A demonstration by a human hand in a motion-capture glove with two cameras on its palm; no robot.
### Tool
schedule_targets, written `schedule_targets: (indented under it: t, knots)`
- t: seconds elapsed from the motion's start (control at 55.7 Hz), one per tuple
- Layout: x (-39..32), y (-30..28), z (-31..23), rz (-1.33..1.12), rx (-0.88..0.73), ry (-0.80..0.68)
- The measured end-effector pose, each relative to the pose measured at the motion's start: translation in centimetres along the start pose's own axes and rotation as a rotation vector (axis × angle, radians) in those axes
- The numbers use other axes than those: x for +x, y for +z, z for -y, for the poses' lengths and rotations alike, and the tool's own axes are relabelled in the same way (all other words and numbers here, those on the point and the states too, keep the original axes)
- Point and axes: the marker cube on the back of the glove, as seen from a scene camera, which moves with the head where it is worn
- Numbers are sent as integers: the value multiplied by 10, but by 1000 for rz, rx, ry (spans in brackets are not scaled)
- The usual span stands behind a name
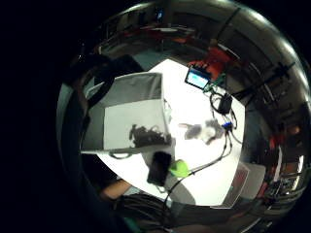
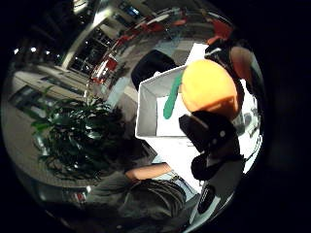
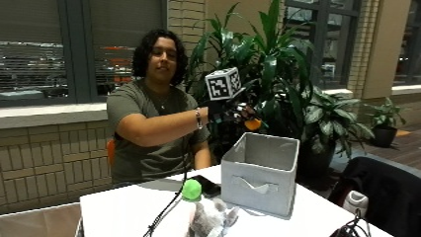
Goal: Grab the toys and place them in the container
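My gloved right hand (image 3: pixel 227 111) is raised above the open grey fabric container (image 3: pixel 260 173) and grips a round orange toy (image 3: pixel 252 123). In the thumb side palm view the orange toy (image 2: pixel 209 90) with its green stem (image 2: pixel 170 103) sits close to the palm, black gloved fingers (image 2: pixel 214 136) curled round it, over the container (image 2: pixel 148 109). A dark toy (image 1: pixel 146 136) lies on the floor of the container (image 1: pixel 131 97). A green ball (image 3: pixel 191 190) rests on the white table (image 3: pixel 125 212) beside the box. A grey plush toy (image 3: pixel 212 219) lies near the front edge.
A black phone (image 3: pixel 207 185) lies on the table behind the green ball. A small lit screen (image 1: pixel 198 77) and black cables (image 1: pixel 221 104) sit at the table's far side. A dark jacket (image 3: pixel 385 190) hangs on a chair at the right. Large potted plants (image 3: pixel 276 74) stand behind the container.
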Motion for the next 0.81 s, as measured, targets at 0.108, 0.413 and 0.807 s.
schedule_targets:
  t: [0.108,0.413,0.807]
  knots:
    - [20,12,0,-29,-92,-1]
    - [205,48,-51,-94,-127,151]
    - [307,197,-7,-316,-50,92]
